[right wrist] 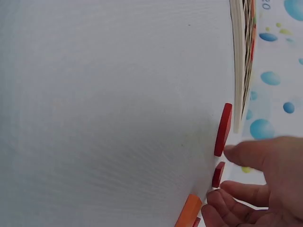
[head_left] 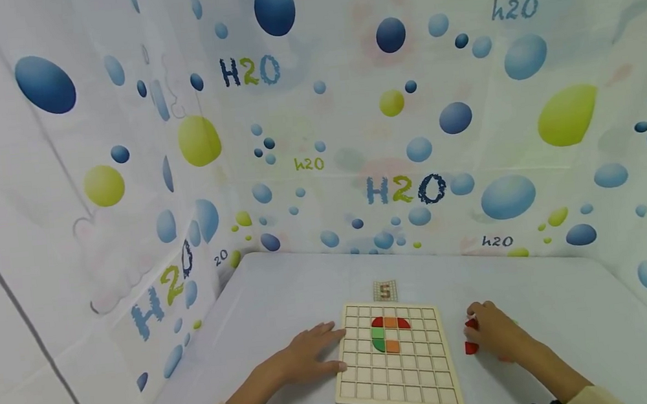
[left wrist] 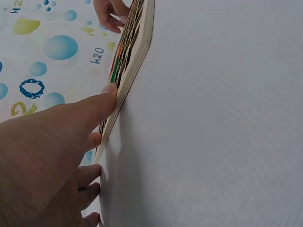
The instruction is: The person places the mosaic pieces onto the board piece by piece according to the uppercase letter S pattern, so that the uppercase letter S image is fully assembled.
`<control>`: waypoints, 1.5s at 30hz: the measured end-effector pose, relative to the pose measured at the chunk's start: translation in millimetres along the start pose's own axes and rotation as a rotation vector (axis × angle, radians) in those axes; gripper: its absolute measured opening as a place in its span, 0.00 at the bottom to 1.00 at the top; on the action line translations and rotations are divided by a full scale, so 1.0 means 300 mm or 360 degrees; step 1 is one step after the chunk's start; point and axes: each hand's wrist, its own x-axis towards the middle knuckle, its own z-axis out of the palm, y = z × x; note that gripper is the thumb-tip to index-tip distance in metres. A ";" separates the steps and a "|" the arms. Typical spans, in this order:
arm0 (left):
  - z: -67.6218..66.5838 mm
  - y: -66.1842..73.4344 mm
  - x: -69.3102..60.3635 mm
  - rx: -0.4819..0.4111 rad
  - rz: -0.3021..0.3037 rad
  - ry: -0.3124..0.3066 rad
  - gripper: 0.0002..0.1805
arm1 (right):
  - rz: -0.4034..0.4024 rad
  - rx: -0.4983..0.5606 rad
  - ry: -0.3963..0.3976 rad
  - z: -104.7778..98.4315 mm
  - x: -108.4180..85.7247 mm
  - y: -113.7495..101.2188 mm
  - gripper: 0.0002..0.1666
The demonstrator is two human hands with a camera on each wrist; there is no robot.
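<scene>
the wooden grid board [head_left: 412,374] lies flat between the hands, its side rims running away from the body. the left hand [head_left: 313,354], nearer to it, rests at its left rim, fingers spread. the right hand [head_left: 495,328] stands apart from its right rim, thumb and half-bent fingers parted at a larger red tile [right wrist: 224,130] and a smaller red tile [right wrist: 218,175]; no tile is plainly pinched, and contact cannot be told. both tiles lie on the board side of the right hand, well apart from the left; seen nearly edge-on, the larger hides its true long axis. set tiles, including a green square tile [head_left: 378,333], sit leftward of the right hand, closer to the left fingertips.
</scene>
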 end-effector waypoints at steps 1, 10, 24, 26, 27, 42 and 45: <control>0.001 0.000 0.000 0.0000 0.0001 0.0000 0.43 | 0.0008 0.0001 0.0007 0.001 -0.001 -0.001 0.16; 0.005 -0.005 0.001 -0.0011 -0.0006 -0.0011 0.43 | 0.0000 0.0031 0.0024 -0.001 -0.011 -0.012 0.09; 0.002 -0.001 0.001 -0.0015 0.0001 0.0000 0.43 | -0.0046 0.0065 0.0018 -0.007 -0.005 -0.011 0.11; 0.002 -0.002 0.001 -0.0011 0.0001 -0.0002 0.43 | -0.0039 0.0097 0.0007 -0.010 -0.006 -0.017 0.11; 0.002 -0.002 0.001 -0.0009 0.0002 -0.0001 0.43 | -0.0035 0.0117 0.0001 -0.011 -0.008 -0.021 0.11; -0.001 0.003 0.000 0.0014 0.0003 0.0004 0.43 | -0.0132 0.0283 -0.0035 -0.001 -0.035 -0.190 0.10; -0.001 0.002 0.001 0.0015 0.0003 0.0002 0.43 | -0.0169 0.0257 -0.0031 0.016 -0.043 -0.230 0.09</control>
